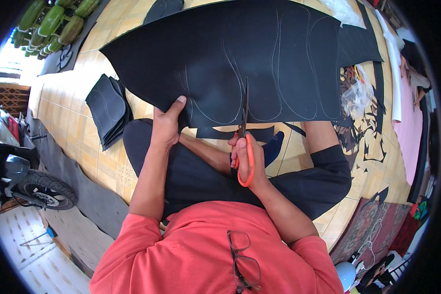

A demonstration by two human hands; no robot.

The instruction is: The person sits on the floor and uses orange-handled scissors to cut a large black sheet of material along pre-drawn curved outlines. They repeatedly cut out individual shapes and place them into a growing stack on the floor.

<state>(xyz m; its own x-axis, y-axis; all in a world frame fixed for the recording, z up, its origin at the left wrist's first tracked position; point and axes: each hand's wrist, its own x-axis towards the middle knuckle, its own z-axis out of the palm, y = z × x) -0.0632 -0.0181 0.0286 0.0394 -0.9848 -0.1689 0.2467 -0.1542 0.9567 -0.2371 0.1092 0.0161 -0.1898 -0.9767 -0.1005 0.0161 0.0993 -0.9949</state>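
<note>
A large black sheet (206,59), marked with thin pale curved outlines, spreads in front of me above my crossed legs. My left hand (167,121) pinches its near left edge, thumb on top and fingers hidden underneath. In my right hand (250,159) is a pair of scissors (250,169) with orange handles. The dark blades point away from me and lie at the sheet's near edge, beside one rounded outline; the upper blade shows on top of the sheet. A narrow black strip (235,134) lies below that edge, close to the scissors.
Left of the sheet, a stack of black cut pieces (108,110) sits on the tiled floor (90,166). Small black scraps (372,142) and a clear plastic bag (357,98) are at the right. A motorcycle (22,171) stands far left; a patterned rug (372,225) lies at lower right.
</note>
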